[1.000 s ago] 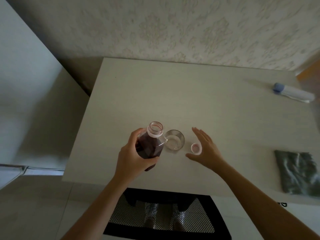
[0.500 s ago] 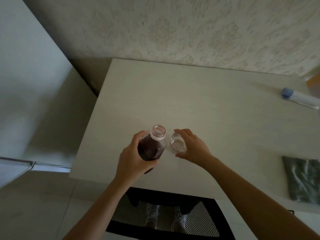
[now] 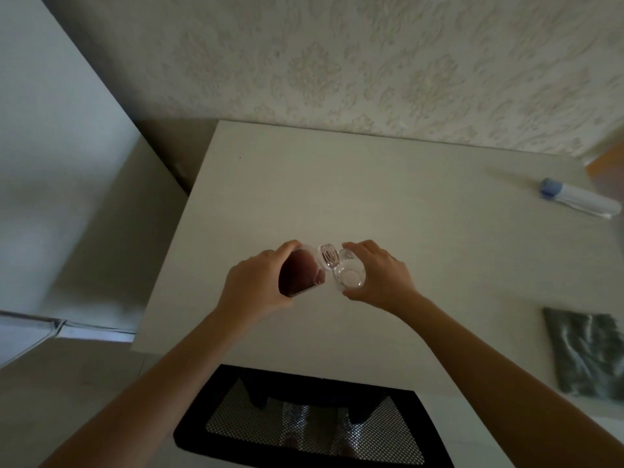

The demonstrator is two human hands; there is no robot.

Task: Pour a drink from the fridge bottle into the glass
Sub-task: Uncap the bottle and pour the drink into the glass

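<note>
My left hand [image 3: 251,287] grips a clear plastic bottle [image 3: 300,273] of dark red drink, uncapped and tilted to the right so its neck leans over the rim of the glass [image 3: 349,275]. My right hand [image 3: 380,275] is wrapped around the small clear glass from the right. I see no liquid in the glass, and no stream shows at the bottle's mouth. The bottle's cap is hidden behind my right hand. Both sit over the near middle of the pale table [image 3: 371,197].
A white tube with a blue cap [image 3: 574,197] lies at the table's far right. A grey-green cloth [image 3: 587,352] lies at the right near edge. A black mesh chair back [image 3: 304,423] stands below the table's front edge. A wall borders the left.
My right hand left the cap on the table and closed around the glass. My left hand has tipped the bottle from upright toward the glass.
</note>
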